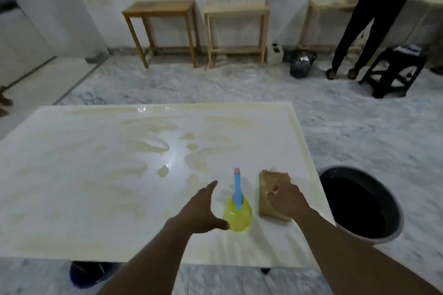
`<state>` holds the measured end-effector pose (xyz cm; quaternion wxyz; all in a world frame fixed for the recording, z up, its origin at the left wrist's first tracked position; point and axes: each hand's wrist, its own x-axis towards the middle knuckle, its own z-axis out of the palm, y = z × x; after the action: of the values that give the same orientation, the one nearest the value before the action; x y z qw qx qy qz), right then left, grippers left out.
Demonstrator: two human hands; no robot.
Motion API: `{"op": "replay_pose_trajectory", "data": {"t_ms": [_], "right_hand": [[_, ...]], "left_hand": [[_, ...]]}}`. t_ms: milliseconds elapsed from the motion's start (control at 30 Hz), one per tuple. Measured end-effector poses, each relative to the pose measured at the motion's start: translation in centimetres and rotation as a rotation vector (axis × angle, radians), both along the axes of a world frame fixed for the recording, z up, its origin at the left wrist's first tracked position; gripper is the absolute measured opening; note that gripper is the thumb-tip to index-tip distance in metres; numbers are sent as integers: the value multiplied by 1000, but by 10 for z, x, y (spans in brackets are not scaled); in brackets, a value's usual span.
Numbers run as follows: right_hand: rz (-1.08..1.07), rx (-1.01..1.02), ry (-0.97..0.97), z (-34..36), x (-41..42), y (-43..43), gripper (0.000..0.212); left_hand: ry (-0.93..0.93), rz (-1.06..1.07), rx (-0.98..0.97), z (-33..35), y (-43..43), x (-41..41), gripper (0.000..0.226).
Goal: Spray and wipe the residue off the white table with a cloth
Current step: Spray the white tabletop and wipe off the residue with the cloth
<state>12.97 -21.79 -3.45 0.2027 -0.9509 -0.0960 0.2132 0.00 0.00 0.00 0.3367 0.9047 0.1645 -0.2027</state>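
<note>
The white table [84, 199] carries yellowish-brown smears of residue [148, 146] over most of its top. A yellow spray bottle [237, 215] with a blue nozzle stands near the front right. My left hand [203, 208] is open just left of the bottle, thumb close to its base, fingers spread and not around it. A folded brown cloth [268, 187] lies flat to the right of the bottle. My right hand [286, 199] rests on the cloth with fingers curled down over it.
A dark round tub [362, 203] holding dark liquid stands on the floor by the table's right edge. Wooden stools [163, 9] line the far wall. A person in black [374, 19], a black stool [395, 67] and a dark basket [302, 62] are at the back right.
</note>
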Motion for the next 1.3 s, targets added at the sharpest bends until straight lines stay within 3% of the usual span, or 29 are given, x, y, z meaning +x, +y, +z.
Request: {"op": "replay_pose_trajectory", "data": {"t_ms": [167,300,467,567,633,833,967,1167,1300], "right_hand": [[-100,28,-36,-46,12,26,39],[-92,-81,-92,-77,18,33,60],[-50,-116,-110,-81,35,28,57],[-244,162,94,-69,43,22,22],[-395,379,235,-53,42,13,15],[-728,1355,727,6,12,-17,38],[-679,1681,905,39,-9,-17,50],[-684,1353,740,64,-13,4,51],[-503,1245,664,86,-14,7,60]], "left_hand": [[-191,189,-210,-38,-35,30,124],[-347,243,-258,-50,-51,44,90],[-414,284,-290,-51,-45,42,48],[-404,307,-296,-37,-27,37,37],[-369,274,-298,-26,-15,34,27],[-284,149,-346,24,10,29,19],[-259,11,-302,58,8,23,14],[-308,-116,-172,91,5,14,24],[-320,-198,-162,104,8,4,11]]}}
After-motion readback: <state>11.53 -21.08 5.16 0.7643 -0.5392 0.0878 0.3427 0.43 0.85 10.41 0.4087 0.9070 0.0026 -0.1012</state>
